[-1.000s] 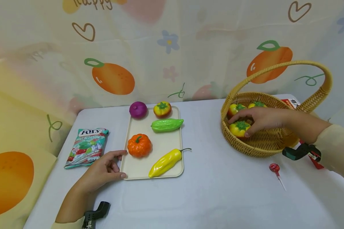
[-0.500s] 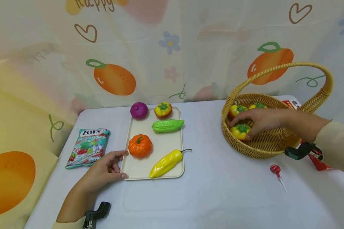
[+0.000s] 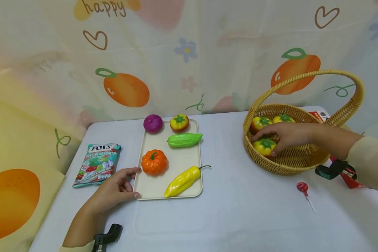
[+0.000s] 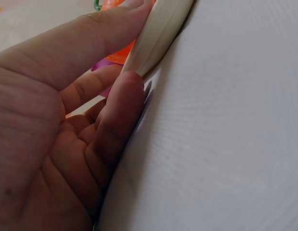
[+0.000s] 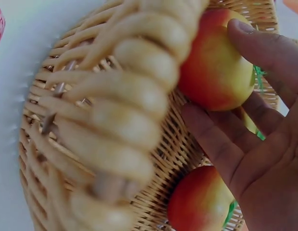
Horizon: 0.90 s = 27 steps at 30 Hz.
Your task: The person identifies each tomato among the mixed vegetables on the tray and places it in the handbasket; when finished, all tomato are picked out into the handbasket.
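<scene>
In the head view my left hand (image 3: 113, 189) holds the near left corner of a cream tray (image 3: 183, 157), thumb on the rim, fingers against its outer side. An orange toy pumpkin (image 3: 154, 162), a yellow pepper (image 3: 182, 181), a green bitter melon (image 3: 184, 140), a purple onion (image 3: 153, 123) and a yellow-red toy persimmon (image 3: 179, 123) lie on the tray. My right hand (image 3: 293, 136) reaches into a wicker basket (image 3: 271, 168), with thumb and fingers around another toy persimmon (image 5: 218, 62). Beside it in the basket sit two more persimmons (image 3: 260, 123).
A tall handle (image 3: 305, 74) arches over the basket. Left of the tray lies a teal candy bag (image 3: 97, 164). A red lollipop (image 3: 302, 187) lies in front of the basket, and a red packet (image 3: 349, 180) shows partly behind the right wrist. A printed cloth (image 3: 208, 63) hangs behind the table.
The head view has shifted slightly. Both hands stay nearly in place, the right around the persimmon in the basket and the left at the tray's edge.
</scene>
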Each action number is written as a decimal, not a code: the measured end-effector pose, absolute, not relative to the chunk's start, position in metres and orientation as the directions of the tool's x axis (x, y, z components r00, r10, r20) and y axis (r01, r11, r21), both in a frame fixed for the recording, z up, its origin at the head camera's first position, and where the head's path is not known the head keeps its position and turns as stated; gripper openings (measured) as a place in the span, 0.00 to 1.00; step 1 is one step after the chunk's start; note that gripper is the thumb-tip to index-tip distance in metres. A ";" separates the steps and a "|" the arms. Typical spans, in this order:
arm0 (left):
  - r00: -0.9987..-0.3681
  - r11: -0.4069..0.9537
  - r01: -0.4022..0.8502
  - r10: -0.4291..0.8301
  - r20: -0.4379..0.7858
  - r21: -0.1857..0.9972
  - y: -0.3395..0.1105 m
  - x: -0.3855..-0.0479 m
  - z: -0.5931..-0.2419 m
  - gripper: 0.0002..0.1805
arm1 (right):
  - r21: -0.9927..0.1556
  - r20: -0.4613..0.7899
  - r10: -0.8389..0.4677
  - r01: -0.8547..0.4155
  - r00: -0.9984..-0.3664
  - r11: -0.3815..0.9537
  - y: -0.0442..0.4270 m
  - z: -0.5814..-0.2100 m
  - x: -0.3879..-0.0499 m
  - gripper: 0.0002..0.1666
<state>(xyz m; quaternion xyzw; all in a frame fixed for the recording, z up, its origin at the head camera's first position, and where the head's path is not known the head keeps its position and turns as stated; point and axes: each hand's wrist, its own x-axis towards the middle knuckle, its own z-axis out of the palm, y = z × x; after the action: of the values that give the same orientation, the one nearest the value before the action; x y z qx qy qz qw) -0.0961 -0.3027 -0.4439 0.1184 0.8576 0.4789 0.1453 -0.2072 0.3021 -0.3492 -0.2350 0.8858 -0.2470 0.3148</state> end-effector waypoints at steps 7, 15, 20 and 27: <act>-0.928 0.514 0.057 0.343 -0.144 0.856 -0.303 -0.096 -0.446 0.41 | -0.586 -0.424 -0.559 -0.255 -0.713 0.769 0.306 -0.347 -0.205 0.36; -0.929 0.509 0.074 0.349 -0.126 0.858 -0.304 -0.095 -0.447 0.41 | -0.609 -0.372 -0.571 -0.272 -0.731 0.745 0.306 -0.338 -0.203 0.36; -0.926 0.502 0.076 0.355 -0.126 0.861 -0.306 -0.096 -0.450 0.41 | -0.593 -0.356 -0.569 -0.291 -0.741 0.750 0.309 -0.330 -0.200 0.36; -0.925 0.513 0.074 0.356 -0.134 0.855 -0.305 -0.098 -0.450 0.41 | -0.605 -0.310 -0.586 -0.320 -0.748 0.729 0.311 -0.315 -0.191 0.34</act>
<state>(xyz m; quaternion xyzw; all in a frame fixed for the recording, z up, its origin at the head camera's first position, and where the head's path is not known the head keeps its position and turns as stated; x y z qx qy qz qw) -0.0985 -0.3049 -0.4495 0.1255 0.8572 0.4771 0.1481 -0.1910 0.3106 -0.3155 -0.2530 0.8959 -0.2675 0.2486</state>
